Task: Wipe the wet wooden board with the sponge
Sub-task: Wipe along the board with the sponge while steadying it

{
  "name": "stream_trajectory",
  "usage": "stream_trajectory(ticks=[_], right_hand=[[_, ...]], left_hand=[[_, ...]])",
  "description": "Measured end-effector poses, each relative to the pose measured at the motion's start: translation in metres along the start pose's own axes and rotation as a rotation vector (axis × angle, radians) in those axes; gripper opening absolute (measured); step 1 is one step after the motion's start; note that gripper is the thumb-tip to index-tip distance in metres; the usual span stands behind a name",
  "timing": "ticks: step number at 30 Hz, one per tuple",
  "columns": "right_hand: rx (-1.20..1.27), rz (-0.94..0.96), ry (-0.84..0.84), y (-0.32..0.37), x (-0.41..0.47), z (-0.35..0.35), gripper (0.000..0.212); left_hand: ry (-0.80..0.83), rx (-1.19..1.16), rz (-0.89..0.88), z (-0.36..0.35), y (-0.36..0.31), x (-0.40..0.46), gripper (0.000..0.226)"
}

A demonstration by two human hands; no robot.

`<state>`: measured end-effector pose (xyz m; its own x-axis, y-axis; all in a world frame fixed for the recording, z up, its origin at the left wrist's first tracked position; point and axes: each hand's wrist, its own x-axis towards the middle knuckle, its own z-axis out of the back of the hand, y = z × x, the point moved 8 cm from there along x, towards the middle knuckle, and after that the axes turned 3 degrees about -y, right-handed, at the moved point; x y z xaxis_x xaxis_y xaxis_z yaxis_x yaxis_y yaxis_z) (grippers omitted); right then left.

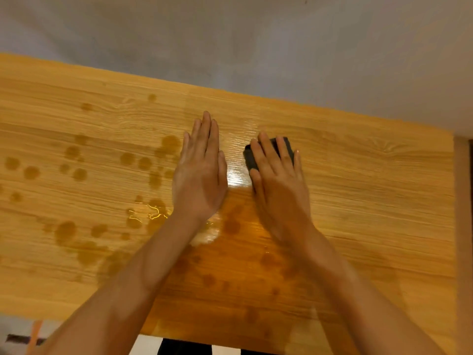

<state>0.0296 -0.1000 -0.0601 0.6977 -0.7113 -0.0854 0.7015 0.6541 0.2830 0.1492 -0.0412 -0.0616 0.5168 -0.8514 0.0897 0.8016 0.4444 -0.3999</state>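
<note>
The dark sponge (268, 153) is pressed flat on the wet wooden board (371, 201) under the spread fingers of the right hand (277, 185). The left hand (201, 175) is laid open and empty beside it. Most droplets (76, 172) are seen leftward, beyond the left hand.

wood board (358, 201), droplets (76, 172) from 9 to 6 o'clock, dark sponge (249, 160) and both hands (199, 175) flat near center
</note>
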Motion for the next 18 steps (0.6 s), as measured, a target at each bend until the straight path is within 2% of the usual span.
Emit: stream_trajectory(ticks=[4, 7, 10, 14, 18], right_hand=[[0.063, -0.049, -0.064, -0.002, 0.087, 0.015, 0.048], [0.066, -0.090, -0.093, 0.002, 0.114, 0.013, 0.047], [0.067, -0.095, -0.121, 0.013, 0.083, 0.006, 0.047], [-0.012, -0.057, -0.069, 0.050, 0.010, -0.016, 0.050], [0.018, -0.065, -0.027, 0.053, 0.023, -0.015, 0.048]], left_hand=[[0.030, -0.129, -0.010, 0.015, 0.012, -0.001, 0.053], [0.032, -0.120, 0.008, 0.035, 0.048, -0.013, 0.053], [0.075, -0.095, 0.024, 0.041, 0.072, -0.024, 0.054], [0.101, -0.099, 0.014, 0.035, 0.077, -0.023, 0.058], [0.075, -0.028, -0.009, 0.031, 0.075, -0.021, 0.061]])
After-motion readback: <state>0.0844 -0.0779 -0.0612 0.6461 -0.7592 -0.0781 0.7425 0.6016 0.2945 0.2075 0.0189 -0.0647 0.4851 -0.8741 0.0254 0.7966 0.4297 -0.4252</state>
